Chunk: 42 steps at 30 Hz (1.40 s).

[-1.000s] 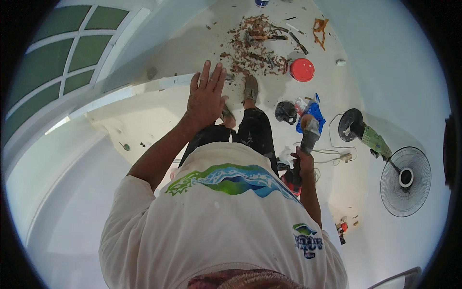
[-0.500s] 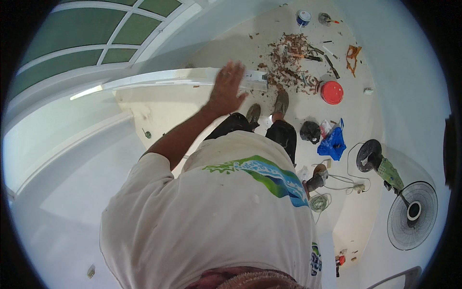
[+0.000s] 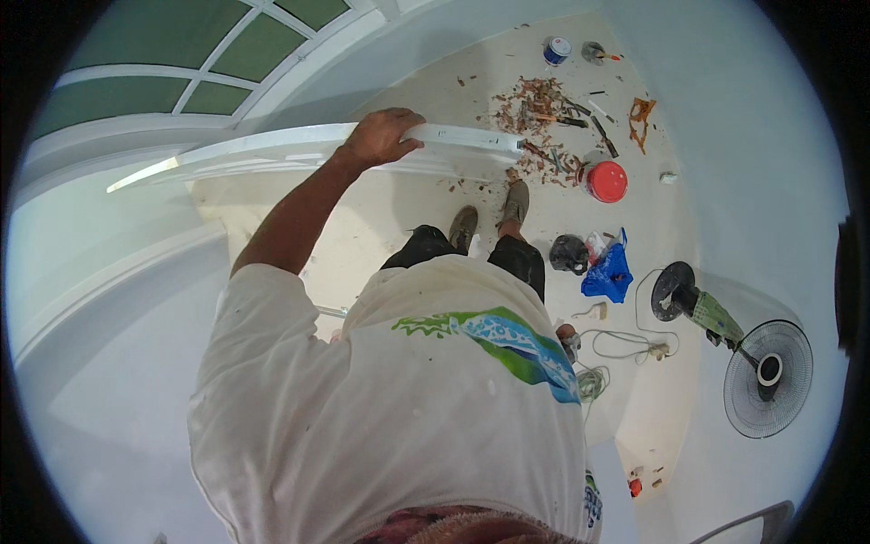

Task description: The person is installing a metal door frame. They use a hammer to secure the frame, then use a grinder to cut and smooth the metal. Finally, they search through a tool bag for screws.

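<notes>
A long white panel, which looks like a door on its long edge, crosses the view in front of me. My left hand grips its top edge, fingers over the far side and thumb on the near face. Low at my right side, my right hand shows only in part past my shirt. It holds a grey corded power tool, mostly hidden by my body, so its exact kind is unclear.
Wood shavings and hand tools litter the floor beyond the panel's right end. Nearby are a red-lidded bucket, a paint can, a blue bag and a black bag. Loose cable and a fan lie right.
My left hand, spread above the panel before, has moved left and down and closed on its top edge. The right hand and tool have drawn in behind my shirt.
</notes>
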Tool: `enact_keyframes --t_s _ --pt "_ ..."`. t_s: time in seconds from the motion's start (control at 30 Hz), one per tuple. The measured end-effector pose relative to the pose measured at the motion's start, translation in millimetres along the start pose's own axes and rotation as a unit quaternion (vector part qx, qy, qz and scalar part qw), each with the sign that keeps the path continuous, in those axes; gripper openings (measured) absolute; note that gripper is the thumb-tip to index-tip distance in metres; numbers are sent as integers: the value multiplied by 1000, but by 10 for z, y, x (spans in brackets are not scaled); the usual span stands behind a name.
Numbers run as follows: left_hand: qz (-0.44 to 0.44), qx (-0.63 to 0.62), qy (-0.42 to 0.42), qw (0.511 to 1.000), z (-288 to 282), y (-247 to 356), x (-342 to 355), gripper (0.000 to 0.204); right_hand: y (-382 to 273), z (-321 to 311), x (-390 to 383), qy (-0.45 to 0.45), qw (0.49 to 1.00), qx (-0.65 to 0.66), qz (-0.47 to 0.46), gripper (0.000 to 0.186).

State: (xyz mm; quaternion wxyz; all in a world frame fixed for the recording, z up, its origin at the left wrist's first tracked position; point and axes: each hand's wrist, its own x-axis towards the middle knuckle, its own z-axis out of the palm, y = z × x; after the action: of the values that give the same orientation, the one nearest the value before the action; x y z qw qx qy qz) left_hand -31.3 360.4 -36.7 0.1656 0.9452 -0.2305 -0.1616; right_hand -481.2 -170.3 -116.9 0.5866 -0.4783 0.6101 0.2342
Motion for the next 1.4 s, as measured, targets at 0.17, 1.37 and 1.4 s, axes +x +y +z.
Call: enact_keyframes --t_s 0.17,1.37,1.4 --pt "19 35 -7 999 -1 -118 73 56 75 41 -33 -4 1000 -17 -5 39" --pt "266 135 37 954 419 1081 764 61 1756 282 -582 102 990 94 2 48" --pt "299 122 65 944 398 1087 745 61 1854 250 -582 155 983 78 55 47"
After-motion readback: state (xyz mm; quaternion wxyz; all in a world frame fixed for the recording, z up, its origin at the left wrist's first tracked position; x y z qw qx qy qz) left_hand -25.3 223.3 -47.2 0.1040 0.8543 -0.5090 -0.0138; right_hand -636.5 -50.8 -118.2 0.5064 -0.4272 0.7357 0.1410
